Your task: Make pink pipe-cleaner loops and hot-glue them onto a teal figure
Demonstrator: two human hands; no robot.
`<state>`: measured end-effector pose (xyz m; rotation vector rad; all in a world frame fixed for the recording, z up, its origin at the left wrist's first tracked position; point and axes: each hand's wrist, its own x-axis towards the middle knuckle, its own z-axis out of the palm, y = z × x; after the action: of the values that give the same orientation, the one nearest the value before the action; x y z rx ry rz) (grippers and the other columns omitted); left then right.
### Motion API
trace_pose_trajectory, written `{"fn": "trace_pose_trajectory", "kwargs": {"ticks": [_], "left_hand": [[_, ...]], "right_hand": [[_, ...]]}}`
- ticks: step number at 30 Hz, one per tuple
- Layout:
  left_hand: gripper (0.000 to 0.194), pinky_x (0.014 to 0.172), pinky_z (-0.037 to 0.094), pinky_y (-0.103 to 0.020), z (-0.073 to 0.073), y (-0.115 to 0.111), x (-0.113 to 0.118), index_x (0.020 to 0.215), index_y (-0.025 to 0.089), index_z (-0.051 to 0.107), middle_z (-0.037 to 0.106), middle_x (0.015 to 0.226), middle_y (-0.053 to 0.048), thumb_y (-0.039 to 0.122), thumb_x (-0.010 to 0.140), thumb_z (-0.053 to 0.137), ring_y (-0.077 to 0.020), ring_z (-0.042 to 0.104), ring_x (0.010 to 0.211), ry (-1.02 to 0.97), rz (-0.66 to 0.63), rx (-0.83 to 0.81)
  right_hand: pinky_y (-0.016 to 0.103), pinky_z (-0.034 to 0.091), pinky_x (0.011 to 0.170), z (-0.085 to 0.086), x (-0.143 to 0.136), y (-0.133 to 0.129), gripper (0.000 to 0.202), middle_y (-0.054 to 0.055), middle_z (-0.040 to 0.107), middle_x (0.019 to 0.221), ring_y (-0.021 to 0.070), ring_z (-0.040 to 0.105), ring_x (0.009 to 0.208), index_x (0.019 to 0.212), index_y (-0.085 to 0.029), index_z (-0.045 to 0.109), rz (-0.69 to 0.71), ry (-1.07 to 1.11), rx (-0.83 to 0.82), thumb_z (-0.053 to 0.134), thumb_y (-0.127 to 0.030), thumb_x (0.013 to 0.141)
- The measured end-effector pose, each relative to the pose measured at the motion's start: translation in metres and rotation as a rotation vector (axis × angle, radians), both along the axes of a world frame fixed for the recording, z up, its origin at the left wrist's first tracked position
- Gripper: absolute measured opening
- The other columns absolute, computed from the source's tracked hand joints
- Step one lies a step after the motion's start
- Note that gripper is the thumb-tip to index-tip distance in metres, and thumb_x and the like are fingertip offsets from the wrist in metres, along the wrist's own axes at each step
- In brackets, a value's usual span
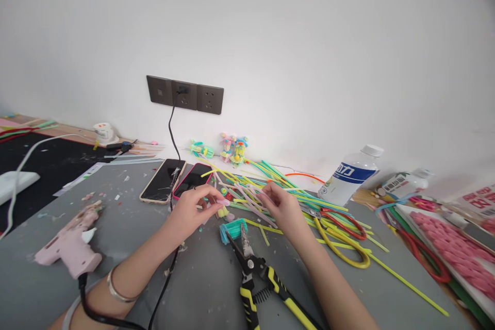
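My left hand [198, 207] pinches a small pink piece [223, 202] between thumb and fingertips. My right hand [279, 205] curls over the pale pink stems [253, 197], its fingertips close together; I can't tell whether they grip one. The teal bundle [235, 229] lies on the near side of my hands, between them from left to right, with the tips of the open cutters [250, 265] at it. Left of my left hand are two phones [164, 181]; the glue gun [71, 245] lies farther left and nearer me.

pliers [250, 264] cut off below, white device [17, 185] at left, contents of right hand [279, 205] unclear
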<state>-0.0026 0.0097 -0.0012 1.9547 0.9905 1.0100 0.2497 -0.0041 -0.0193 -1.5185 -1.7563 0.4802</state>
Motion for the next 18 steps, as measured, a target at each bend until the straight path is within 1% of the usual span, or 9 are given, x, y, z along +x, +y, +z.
{"fn": "trace_pose_trajectory", "kwargs": {"ticks": [2, 5, 6, 8, 11, 14, 18], "left_hand": [[0.013, 0.053, 0.048, -0.021, 0.001, 0.000, 0.000, 0.083, 0.018, 0.068, 0.067, 0.077, -0.002, 0.029, 0.087, 0.061, -0.0142, 0.062, 0.065, -0.009, -0.004, 0.007], [0.014, 0.055, 0.049, -0.022, 0.000, -0.001, 0.001, 0.082, 0.019, 0.067, 0.067, 0.080, -0.003, 0.029, 0.088, 0.061, -0.0141, 0.062, 0.066, -0.015, -0.007, 0.008], [0.014, 0.056, 0.049, -0.022, -0.001, -0.001, 0.001, 0.082, 0.019, 0.067, 0.068, 0.082, -0.003, 0.030, 0.088, 0.061, -0.0143, 0.063, 0.067, -0.015, -0.008, 0.005], [0.015, 0.059, 0.051, -0.023, -0.004, -0.001, 0.001, 0.083, 0.019, 0.067, 0.068, 0.083, -0.003, 0.031, 0.089, 0.061, -0.0150, 0.064, 0.071, -0.015, -0.011, 0.000], [0.014, 0.061, 0.052, -0.023, -0.006, -0.001, 0.002, 0.085, 0.019, 0.068, 0.067, 0.084, -0.003, 0.030, 0.090, 0.062, -0.0156, 0.065, 0.073, -0.021, -0.022, -0.013], [0.015, 0.063, 0.053, -0.024, -0.007, 0.000, 0.002, 0.087, 0.018, 0.069, 0.068, 0.086, -0.004, 0.031, 0.090, 0.061, -0.0155, 0.066, 0.071, -0.020, -0.033, -0.028], [0.016, 0.062, 0.052, -0.024, -0.008, 0.000, 0.001, 0.088, 0.018, 0.071, 0.070, 0.088, -0.004, 0.031, 0.090, 0.062, -0.0149, 0.066, 0.068, -0.028, -0.051, -0.044]], "right_hand": [[0.025, 0.030, 0.052, 0.002, -0.001, -0.002, 0.027, -0.005, 0.043, 0.054, 0.0137, 0.038, 0.049, 0.080, -0.021, 0.053, -0.002, 0.024, 0.020, 0.049, -0.043, 0.096], [0.026, 0.026, 0.051, 0.010, -0.005, -0.008, 0.035, -0.006, 0.035, 0.054, 0.0137, 0.032, 0.049, 0.092, -0.019, 0.062, -0.013, 0.014, 0.084, 0.041, -0.046, 0.100], [0.027, 0.026, 0.050, 0.012, -0.006, -0.010, 0.037, -0.006, 0.035, 0.054, 0.0141, 0.032, 0.049, 0.097, -0.019, 0.065, -0.015, 0.012, 0.101, 0.039, -0.046, 0.102], [0.027, 0.028, 0.052, 0.017, -0.008, -0.013, 0.041, -0.003, 0.041, 0.057, 0.0152, 0.037, 0.050, 0.105, -0.019, 0.067, -0.015, 0.016, 0.137, 0.035, -0.044, 0.104], [0.029, 0.033, 0.056, 0.020, -0.010, -0.015, 0.038, 0.001, 0.054, 0.067, 0.0173, 0.045, 0.056, 0.104, -0.020, 0.069, -0.022, 0.021, 0.221, 0.038, -0.041, 0.103], [0.030, 0.035, 0.056, 0.019, -0.012, -0.014, 0.034, 0.003, 0.054, 0.068, 0.0184, 0.047, 0.058, 0.099, -0.021, 0.072, 0.021, 0.040, 0.289, 0.044, -0.039, 0.101], [0.029, 0.036, 0.055, 0.019, -0.017, -0.014, 0.029, 0.003, 0.056, 0.065, 0.0176, 0.048, 0.058, 0.104, -0.021, 0.075, 0.134, 0.072, 0.289, 0.049, -0.033, 0.100]]}}
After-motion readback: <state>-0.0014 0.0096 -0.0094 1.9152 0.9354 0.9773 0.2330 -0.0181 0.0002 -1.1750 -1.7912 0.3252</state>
